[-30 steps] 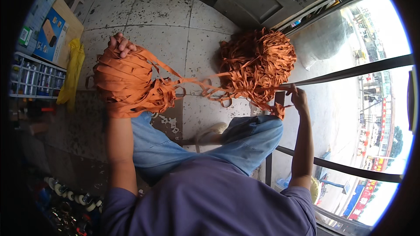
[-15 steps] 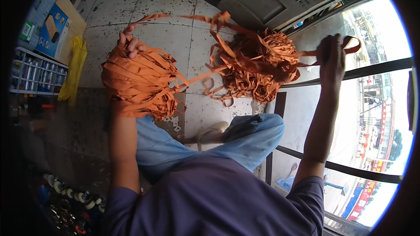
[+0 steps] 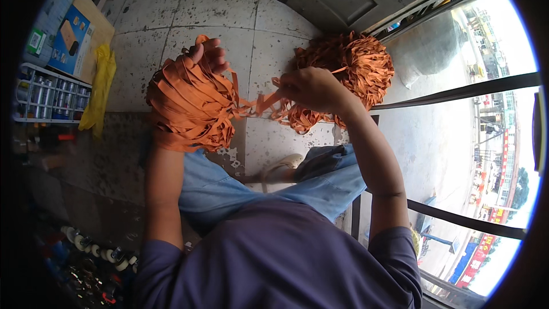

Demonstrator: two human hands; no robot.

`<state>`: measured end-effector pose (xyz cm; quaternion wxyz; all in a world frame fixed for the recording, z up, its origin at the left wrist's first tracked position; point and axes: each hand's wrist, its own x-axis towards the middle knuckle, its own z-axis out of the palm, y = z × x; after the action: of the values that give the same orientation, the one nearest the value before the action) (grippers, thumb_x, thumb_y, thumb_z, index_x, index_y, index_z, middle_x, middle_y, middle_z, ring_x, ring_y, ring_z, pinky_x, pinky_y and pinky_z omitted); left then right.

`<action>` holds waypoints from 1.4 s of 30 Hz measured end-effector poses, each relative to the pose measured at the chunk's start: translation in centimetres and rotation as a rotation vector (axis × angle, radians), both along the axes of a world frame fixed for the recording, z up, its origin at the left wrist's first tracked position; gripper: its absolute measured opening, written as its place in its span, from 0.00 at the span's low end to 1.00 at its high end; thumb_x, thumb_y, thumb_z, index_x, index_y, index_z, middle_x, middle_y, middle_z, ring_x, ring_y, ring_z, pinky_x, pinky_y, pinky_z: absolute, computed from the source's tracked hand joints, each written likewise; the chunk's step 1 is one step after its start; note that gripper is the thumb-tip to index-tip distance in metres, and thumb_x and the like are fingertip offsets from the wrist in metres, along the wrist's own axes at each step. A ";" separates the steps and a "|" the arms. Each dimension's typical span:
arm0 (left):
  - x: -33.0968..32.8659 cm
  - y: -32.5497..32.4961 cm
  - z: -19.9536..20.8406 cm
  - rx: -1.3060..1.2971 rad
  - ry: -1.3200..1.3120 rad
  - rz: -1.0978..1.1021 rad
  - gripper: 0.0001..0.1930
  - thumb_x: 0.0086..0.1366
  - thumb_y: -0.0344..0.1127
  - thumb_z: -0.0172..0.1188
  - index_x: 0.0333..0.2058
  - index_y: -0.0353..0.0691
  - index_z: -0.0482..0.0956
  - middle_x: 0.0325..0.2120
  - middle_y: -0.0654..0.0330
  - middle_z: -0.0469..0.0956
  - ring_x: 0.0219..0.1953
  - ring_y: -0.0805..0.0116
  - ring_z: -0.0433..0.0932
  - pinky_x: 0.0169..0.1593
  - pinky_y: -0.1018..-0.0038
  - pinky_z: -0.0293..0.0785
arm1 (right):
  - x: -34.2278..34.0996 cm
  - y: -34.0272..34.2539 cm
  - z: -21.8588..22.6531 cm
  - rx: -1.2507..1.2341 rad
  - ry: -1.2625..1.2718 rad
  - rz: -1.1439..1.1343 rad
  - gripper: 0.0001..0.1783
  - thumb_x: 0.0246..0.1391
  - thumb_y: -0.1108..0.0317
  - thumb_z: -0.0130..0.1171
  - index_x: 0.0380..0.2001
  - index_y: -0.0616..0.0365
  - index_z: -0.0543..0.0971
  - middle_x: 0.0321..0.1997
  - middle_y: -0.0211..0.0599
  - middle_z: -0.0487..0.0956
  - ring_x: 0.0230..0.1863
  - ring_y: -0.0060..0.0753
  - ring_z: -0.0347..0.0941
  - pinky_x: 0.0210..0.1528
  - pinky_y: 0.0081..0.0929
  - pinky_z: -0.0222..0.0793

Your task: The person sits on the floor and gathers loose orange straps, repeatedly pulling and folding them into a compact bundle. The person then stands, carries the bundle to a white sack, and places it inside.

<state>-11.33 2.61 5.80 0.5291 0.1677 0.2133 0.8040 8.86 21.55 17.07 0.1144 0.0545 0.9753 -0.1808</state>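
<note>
right hand (image 3: pixel 311 88) dropped to centre gripping strip, left hand (image 3: pixel 209 54) holding orange bundle (image 3: pixel 191 106)

Most of the left hand (image 3: pixel 209 54) is buried in the bundle of orange bands (image 3: pixel 191 106); only the fingertips show above it, so the grip inside cannot be made out. The right hand (image 3: pixel 311 88) shows its back, and its fingers curl out of sight around a few strands. It also covers part of the loose orange heap (image 3: pixel 357 68) behind it, and where the heap meets the floor is hidden. A foot in a pale shoe (image 3: pixel 280 167) is half covered by the jeans. The small parts at the lower left (image 3: pixel 94 252) are dark and blurred. The rack of cans (image 3: pixel 40 94) fades into the black rim.
</note>
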 end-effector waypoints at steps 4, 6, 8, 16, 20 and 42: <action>6.2 1.6 6.0 -0.248 0.048 -0.087 0.19 0.68 0.44 0.47 0.50 0.36 0.69 0.37 0.59 0.74 0.36 0.71 0.73 0.47 0.72 0.70 | -3.4 -3.1 -1.5 -0.062 0.060 0.046 0.12 0.51 0.55 0.54 0.28 0.49 0.80 0.26 0.35 0.79 0.28 0.41 0.76 0.34 0.35 0.70; 7.3 1.0 7.3 -0.372 0.126 -0.138 0.17 0.67 0.44 0.49 0.44 0.35 0.72 0.27 0.62 0.73 0.27 0.75 0.70 0.36 0.76 0.67 | -4.5 -2.7 -1.2 -0.133 0.075 0.033 0.12 0.49 0.55 0.57 0.29 0.51 0.80 0.27 0.34 0.79 0.29 0.36 0.76 0.33 0.32 0.69; 6.9 0.4 6.2 -0.401 0.266 -0.216 0.16 0.67 0.44 0.50 0.41 0.35 0.72 0.21 0.64 0.70 0.21 0.77 0.65 0.29 0.79 0.62 | -5.0 -1.8 -1.1 -0.247 0.047 -0.009 0.11 0.48 0.59 0.61 0.30 0.53 0.79 0.27 0.33 0.79 0.29 0.30 0.76 0.32 0.28 0.69; 4.9 0.0 5.1 -0.335 0.319 -0.472 0.18 0.66 0.46 0.51 0.23 0.40 0.72 0.09 0.69 0.62 0.12 0.82 0.58 0.19 0.85 0.54 | 1.5 1.4 -14.1 -0.486 0.433 -0.416 0.21 0.41 0.63 0.66 0.41 0.54 0.77 0.38 0.37 0.72 0.35 0.34 0.74 0.37 0.29 0.73; 4.8 -0.1 4.8 -0.397 0.373 -0.432 0.21 0.66 0.46 0.50 0.15 0.45 0.66 0.08 0.69 0.61 0.12 0.81 0.58 0.18 0.85 0.54 | 3.6 -0.7 -18.0 -0.202 -0.007 -0.515 0.20 0.46 0.61 0.63 0.44 0.53 0.75 0.35 0.35 0.73 0.32 0.27 0.73 0.30 0.24 0.68; 0.7 1.5 -0.3 0.012 0.241 -0.570 0.22 0.72 0.46 0.29 0.29 0.46 0.73 0.19 0.70 0.73 0.15 0.78 0.67 0.25 0.82 0.66 | 8.7 -0.1 -11.5 -1.442 0.803 -0.942 0.13 0.54 0.77 0.54 0.43 0.57 0.72 0.40 0.31 0.76 0.36 0.22 0.70 0.41 0.21 0.65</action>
<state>-10.59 4.07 5.54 0.7033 0.3179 0.2140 0.5987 17.56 21.45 5.56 -0.3082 0.2920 0.4730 -0.7721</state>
